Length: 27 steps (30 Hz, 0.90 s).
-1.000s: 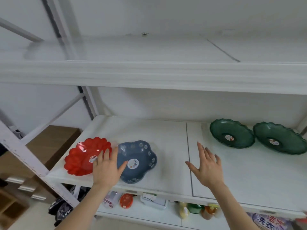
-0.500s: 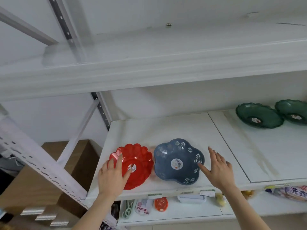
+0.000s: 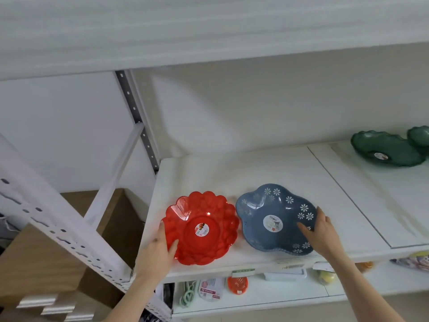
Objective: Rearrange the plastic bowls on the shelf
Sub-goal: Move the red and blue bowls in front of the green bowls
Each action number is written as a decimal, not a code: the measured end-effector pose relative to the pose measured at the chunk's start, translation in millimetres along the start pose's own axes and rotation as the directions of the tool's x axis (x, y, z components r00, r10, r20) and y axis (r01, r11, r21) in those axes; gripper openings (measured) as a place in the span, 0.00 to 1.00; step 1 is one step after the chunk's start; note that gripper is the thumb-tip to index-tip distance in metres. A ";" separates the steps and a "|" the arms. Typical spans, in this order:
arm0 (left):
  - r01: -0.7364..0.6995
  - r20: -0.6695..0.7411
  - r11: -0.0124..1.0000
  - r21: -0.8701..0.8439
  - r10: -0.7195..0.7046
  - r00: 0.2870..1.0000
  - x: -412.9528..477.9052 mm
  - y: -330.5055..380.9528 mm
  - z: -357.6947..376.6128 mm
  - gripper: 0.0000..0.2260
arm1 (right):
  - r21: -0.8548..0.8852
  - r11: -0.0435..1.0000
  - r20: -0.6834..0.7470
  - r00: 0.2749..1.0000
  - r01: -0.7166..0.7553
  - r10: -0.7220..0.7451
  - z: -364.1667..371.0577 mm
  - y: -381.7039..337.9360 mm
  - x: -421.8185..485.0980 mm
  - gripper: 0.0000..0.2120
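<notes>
A: Where are the bowls?

B: The red bowl (image 3: 202, 228) and the blue bowl (image 3: 274, 219) stand side by side at the front of the shelf (image 3: 255, 166), nearly touching. The green bowls (image 3: 385, 147) are well apart, at the right.

A: And the hands?

B: The left hand (image 3: 160, 249) grips the near-left rim of the red bowl, thumb inside. The right hand (image 3: 322, 233) holds the right rim of the blue bowl, thumb inside, fingers curled outside.
</notes>
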<state>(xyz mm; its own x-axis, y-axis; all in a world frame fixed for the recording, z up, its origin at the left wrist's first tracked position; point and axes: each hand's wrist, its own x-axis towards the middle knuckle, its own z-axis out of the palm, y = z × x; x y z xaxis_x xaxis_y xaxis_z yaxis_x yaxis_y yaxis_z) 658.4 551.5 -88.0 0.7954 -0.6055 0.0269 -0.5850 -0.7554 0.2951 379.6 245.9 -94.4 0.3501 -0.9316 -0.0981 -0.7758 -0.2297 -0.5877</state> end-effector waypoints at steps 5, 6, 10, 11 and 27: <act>0.043 0.070 0.958 -0.282 -0.024 0.997 7.5 -2.9 9.7 0.30 | 0.117 0.990 -0.035 0.996 -0.082 0.086 13.3 1.3 2.9 0.27; 0.064 0.082 0.945 -0.322 -0.040 0.996 8.5 -2.1 9.9 0.29 | 0.142 0.985 -0.035 0.993 -0.103 0.109 14.4 0.8 3.8 0.25; 0.101 0.090 0.904 -0.415 -0.070 0.994 13.3 -1.1 10.8 0.20 | 0.161 0.973 -0.043 0.983 -0.168 0.177 17.2 2.2 7.1 0.16; 0.109 0.094 0.890 -0.443 -0.075 0.993 14.1 -1.2 10.7 0.18 | 0.152 0.973 -0.052 0.982 -0.175 0.184 17.6 3.0 7.4 0.14; 0.177 0.154 0.690 -0.702 -0.096 0.983 2.6 20.2 -2.9 0.19 | 0.246 0.960 -0.106 0.981 -0.135 0.165 -11.0 0.2 -16.7 0.15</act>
<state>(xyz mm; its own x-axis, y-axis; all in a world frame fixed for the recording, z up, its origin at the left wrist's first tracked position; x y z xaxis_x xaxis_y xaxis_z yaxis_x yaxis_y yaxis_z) 649.1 535.5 -79.2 0.8138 -0.5618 -0.1487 -0.1521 -0.4529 0.8785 367.9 258.3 -84.0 0.1596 -0.9813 -0.1076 -0.6627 -0.0257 -0.7484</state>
